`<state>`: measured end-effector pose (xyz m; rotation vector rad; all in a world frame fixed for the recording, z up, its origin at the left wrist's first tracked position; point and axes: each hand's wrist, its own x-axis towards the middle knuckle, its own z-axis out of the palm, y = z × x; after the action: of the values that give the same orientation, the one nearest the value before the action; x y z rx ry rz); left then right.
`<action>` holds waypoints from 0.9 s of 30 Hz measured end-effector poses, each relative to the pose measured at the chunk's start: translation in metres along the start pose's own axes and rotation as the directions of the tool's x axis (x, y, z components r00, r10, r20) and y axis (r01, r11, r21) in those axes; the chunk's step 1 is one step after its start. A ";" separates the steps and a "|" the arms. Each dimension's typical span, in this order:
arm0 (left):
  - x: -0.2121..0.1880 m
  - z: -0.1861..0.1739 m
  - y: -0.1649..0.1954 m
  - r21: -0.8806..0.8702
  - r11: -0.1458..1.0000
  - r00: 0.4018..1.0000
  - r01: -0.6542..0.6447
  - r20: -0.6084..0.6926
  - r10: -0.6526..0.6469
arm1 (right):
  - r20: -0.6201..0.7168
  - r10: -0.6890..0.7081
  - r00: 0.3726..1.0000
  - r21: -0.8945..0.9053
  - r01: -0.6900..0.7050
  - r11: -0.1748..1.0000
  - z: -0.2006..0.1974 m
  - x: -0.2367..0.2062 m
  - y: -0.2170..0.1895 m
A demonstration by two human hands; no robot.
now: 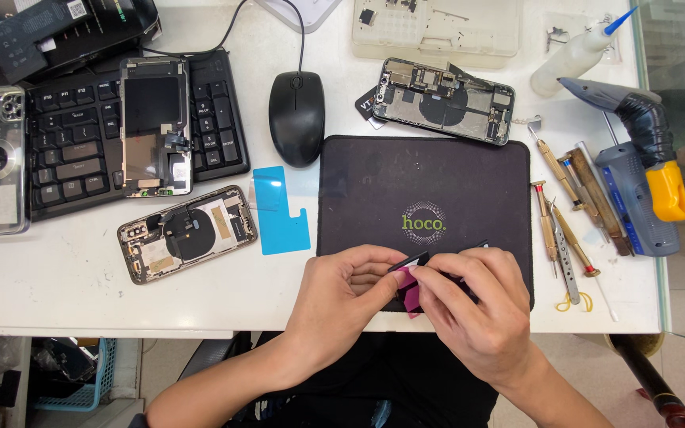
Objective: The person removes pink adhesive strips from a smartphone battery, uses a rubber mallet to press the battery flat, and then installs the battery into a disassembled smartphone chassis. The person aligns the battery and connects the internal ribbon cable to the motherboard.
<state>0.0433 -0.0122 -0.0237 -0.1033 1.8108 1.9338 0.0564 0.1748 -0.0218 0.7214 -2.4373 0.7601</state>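
Lower middle, your left hand (pixel 341 289) and right hand (pixel 469 305) both pinch a small black part (pixel 411 262) with pink film (pixel 411 299); film's half peeled, opened phones (pixel 188 234) wait.

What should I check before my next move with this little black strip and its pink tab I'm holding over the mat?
1. Both hands on the part: left hand and right hand both pinch the black strip. Ok.
2. Pink tab free to pull: it hangs below the fingers, partly hidden. Cannot tell.
3. Bare mat beneath: the black mat has nothing lying on it above the hands. Ok.
4. Opened phone nearby: one lies at the mat's top edge, another on the table to the left. Ok.
5. Screwdrivers nearby: laid right of the mat. Ok.
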 end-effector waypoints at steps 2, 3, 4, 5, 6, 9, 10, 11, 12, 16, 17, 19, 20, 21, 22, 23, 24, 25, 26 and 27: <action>0.000 0.001 -0.001 0.000 1.000 1.000 -0.010 -0.015 0.010 | 0.016 0.003 1.000 0.004 -0.003 1.000 0.000 0.000 0.001; 0.000 0.001 -0.002 -0.002 1.000 1.000 -0.013 -0.019 0.013 | 0.024 0.003 1.000 0.006 -0.004 1.000 0.000 0.001 0.001; 0.000 0.001 -0.003 -0.002 1.000 1.000 -0.018 -0.022 0.018 | 0.029 0.002 1.000 0.005 -0.003 1.000 0.000 0.001 0.001; 0.000 0.002 -0.003 -0.006 0.998 0.998 -0.055 -0.029 0.055 | 0.029 0.007 1.000 0.001 -0.007 1.000 0.000 0.001 0.002; 0.000 0.002 -0.003 -0.009 0.996 0.995 -0.090 -0.036 0.089 | 0.030 0.012 0.999 -0.002 -0.012 1.000 -0.001 0.001 0.002; -0.003 0.006 -0.003 0.022 0.988 0.987 -0.151 -0.056 0.152 | 0.002 0.002 1.000 -0.036 -0.001 0.999 0.001 0.000 0.003; -0.003 0.007 -0.003 0.040 0.987 0.985 -0.158 -0.063 0.161 | -0.009 -0.003 1.000 -0.048 0.003 0.999 0.001 0.000 0.003; -0.003 0.008 -0.003 0.052 0.987 0.986 -0.151 -0.067 0.155 | -0.014 -0.009 1.000 -0.053 0.008 0.999 0.002 -0.001 0.003; -0.004 0.009 -0.003 0.065 0.987 0.986 -0.145 -0.069 0.149 | -0.020 -0.015 1.000 -0.058 0.013 0.998 0.003 -0.002 0.003; -0.001 0.007 -0.003 0.075 0.992 0.992 -0.102 -0.062 0.107 | -0.003 -0.034 0.999 -0.042 0.034 0.999 0.003 -0.004 0.005; -0.001 0.007 -0.003 0.084 0.989 0.990 -0.119 -0.065 0.124 | 0.008 -0.037 0.999 -0.030 0.037 0.999 0.003 -0.004 0.006; -0.001 0.006 -0.003 0.103 0.983 0.985 -0.151 -0.069 0.159 | 0.029 -0.043 0.999 -0.005 0.043 0.999 0.001 -0.003 0.008; 0.000 0.006 -0.003 0.102 0.983 0.985 -0.152 -0.069 0.160 | 0.031 -0.062 0.998 -0.010 0.063 0.998 0.001 -0.003 0.010; 0.000 0.006 -0.003 0.100 0.983 0.985 -0.152 -0.069 0.159 | 0.033 -0.081 0.996 -0.015 0.081 0.997 0.001 -0.003 0.011; 0.000 0.006 -0.003 0.098 0.984 0.985 -0.152 -0.069 0.159 | 0.037 -0.099 0.994 -0.019 0.099 0.995 0.000 -0.003 0.012; 0.001 0.006 -0.002 0.097 0.984 0.986 -0.147 -0.064 0.154 | 0.033 -0.102 0.994 -0.012 0.102 0.995 0.000 -0.003 0.013; 0.001 0.006 -0.002 0.096 0.985 0.987 -0.142 -0.061 0.149 | 0.030 -0.105 0.994 -0.003 0.105 0.994 0.001 -0.003 0.014; 0.001 0.006 -0.002 0.095 0.986 0.988 -0.136 -0.059 0.142 | 0.028 -0.108 0.994 0.007 0.108 0.994 0.001 -0.003 0.014; 0.001 0.006 -0.002 0.088 0.987 0.989 -0.133 -0.058 0.138 | 0.031 -0.110 0.993 0.008 0.110 0.994 0.001 -0.004 0.015; 0.001 0.006 -0.001 0.081 0.988 0.989 -0.129 -0.055 0.134 | 0.034 -0.111 0.993 0.009 0.110 0.994 0.001 -0.004 0.016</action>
<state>0.0445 -0.0067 -0.0247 -0.0170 1.9750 1.9661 0.0497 0.1866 -0.0308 0.8710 -2.4039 0.7183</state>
